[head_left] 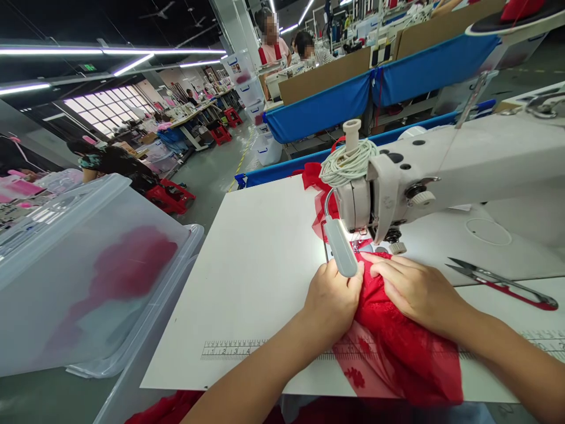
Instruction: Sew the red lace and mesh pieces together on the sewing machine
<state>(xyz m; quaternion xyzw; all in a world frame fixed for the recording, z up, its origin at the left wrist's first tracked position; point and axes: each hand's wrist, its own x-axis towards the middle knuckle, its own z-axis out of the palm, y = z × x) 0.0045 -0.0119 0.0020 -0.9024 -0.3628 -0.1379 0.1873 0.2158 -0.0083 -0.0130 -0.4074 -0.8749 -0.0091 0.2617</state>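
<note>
Red lace fabric [410, 353] lies bunched under the head of a white sewing machine [468, 171], with a sheer, flower-patterned part hanging over the table's front edge. My left hand [333, 297] is closed on the left edge of this fabric, just in front of the presser foot [356, 245]. Its fingertips are partly hidden behind a grey lamp [342, 247]. On the fabric's right side rests my right hand [410, 288], fingers bent and gripping the cloth, the forefinger reaching close to the foot. More red fabric [313, 176] trails behind the needle area.
Thread snips [507, 285] lie on the table [247, 265] to the right. A ruler strip [233, 349] runs along its front. Left of the table stands a translucent plastic bin [88, 294] with red material inside. Pale cord [348, 165] coils atop the machine. Other people sit farther back.
</note>
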